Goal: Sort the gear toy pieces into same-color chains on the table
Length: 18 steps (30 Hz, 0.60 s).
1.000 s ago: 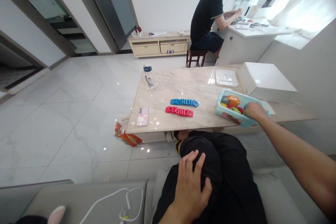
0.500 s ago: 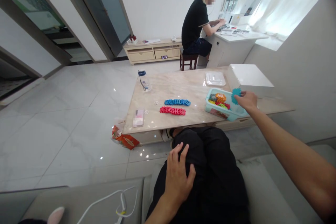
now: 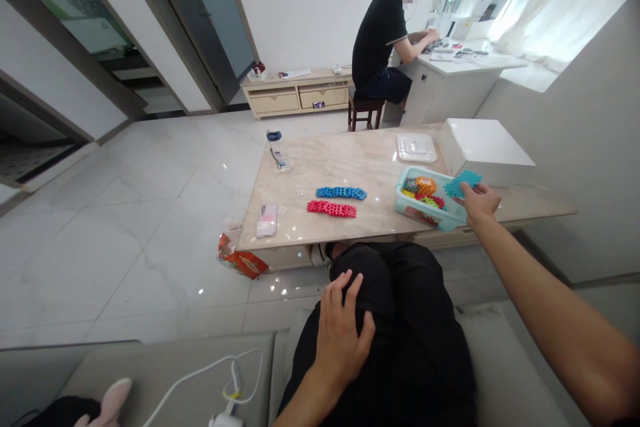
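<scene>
Teal pc [image 3: 463, 185] lifted from the bin [image 3: 453, 220], in my R hand [image 3: 483, 205].
1 sec ago my R hand was down at the bin; now its fingers pinch the pc above the bin's R end, tipped flatter than 0.5 sec ago. L hand [image 3: 343, 327] lies loose on my knee [image 3: 375, 270], grasping nothing. So 1 pc's out, not set down; blue row [image 3: 341, 193] & red row [image 3: 332, 209] unchanged on the tbl [image 3: 360, 160].
</scene>
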{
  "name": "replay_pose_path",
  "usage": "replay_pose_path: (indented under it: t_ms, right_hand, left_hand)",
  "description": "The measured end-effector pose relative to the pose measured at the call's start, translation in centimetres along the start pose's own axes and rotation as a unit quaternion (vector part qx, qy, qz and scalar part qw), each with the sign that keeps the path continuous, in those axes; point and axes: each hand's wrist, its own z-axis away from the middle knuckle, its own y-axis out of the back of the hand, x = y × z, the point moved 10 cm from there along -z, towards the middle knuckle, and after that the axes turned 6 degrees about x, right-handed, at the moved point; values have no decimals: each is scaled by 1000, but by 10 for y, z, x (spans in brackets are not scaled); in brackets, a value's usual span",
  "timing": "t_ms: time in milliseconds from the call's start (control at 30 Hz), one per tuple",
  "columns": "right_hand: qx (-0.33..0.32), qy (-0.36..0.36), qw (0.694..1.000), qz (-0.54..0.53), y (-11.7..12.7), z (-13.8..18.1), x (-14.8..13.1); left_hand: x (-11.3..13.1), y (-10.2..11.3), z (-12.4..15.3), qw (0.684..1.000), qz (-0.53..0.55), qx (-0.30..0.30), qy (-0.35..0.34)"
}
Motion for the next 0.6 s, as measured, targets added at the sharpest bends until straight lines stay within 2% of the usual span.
replay_pose_path:
  t_ms: [100,167,267,333,433,533,600]
  right_hand:
    - [12,-53,990,-131,10,9,-4]
    - [-28,-62,982,-175,6,26,-16]
    - [-118,-81,966,-214,-13,75,-34]
    - [-197,-92,949,-230,-31,123,-45]
    - [-320,-173,893,-266,-51,221,-50]
    - [-413,-301,810,-288,-55,336,-52]
    - [-458,-342,758,-314,-53,401,-61]
  left_hand:
    - [-2,0,1,1000,9,1,3]
    - [-6,4,1,999,22,19,13]
    - [-16,15,1,994,73,67,40]
    - [-26,25,-2,984,127,104,70]
    - [-36,39,-9,964,212,122,102]
    - [-33,47,-15,941,306,95,110]
    - [-31,56,-18,917,368,101,118]
